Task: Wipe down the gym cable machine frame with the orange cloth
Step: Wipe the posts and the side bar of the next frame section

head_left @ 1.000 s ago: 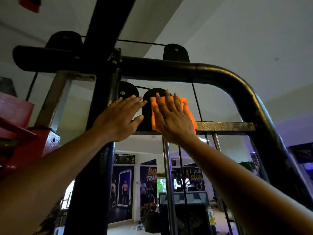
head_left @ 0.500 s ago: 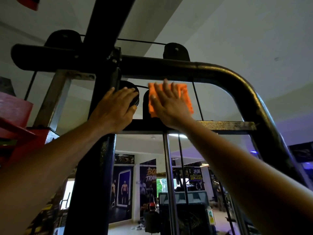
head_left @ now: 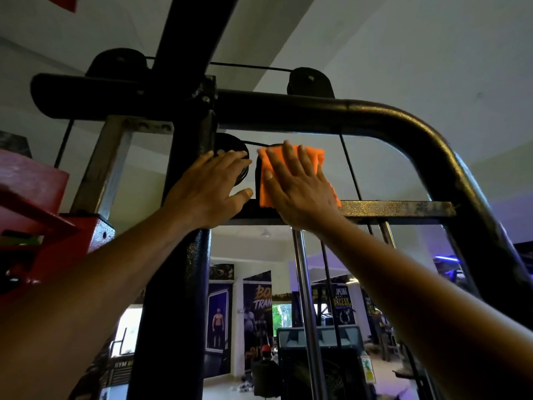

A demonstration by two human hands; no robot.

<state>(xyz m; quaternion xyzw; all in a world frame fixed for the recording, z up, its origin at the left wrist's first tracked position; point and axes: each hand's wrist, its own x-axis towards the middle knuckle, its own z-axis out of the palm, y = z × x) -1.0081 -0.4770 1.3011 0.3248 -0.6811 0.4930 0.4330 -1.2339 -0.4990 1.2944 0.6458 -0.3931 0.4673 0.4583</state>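
The black cable machine frame [head_left: 360, 116] rises overhead, with a curved top tube and a flat crossbar [head_left: 398, 208] below it. My right hand [head_left: 300, 192] lies flat with straight fingers on the orange cloth [head_left: 313, 155], pressing it against a black pulley plate above the crossbar. My left hand [head_left: 210, 186] rests open beside it, its fingers on a round black pulley [head_left: 230, 145] next to the thick black upright [head_left: 184, 255]. The plate under the cloth is mostly hidden.
A red machine part [head_left: 43, 215] juts in at the left. A grey square post [head_left: 106, 168] stands behind the upright. Chrome guide rods [head_left: 305, 298] and thin cables [head_left: 350, 168] drop below the crossbar. A weight stack housing [head_left: 320, 356] and gym posters [head_left: 256, 310] are below.
My right hand slid the cloth up the pulley plate, then came a little back down. My left hand shifted up onto the round pulley and spread its fingers.
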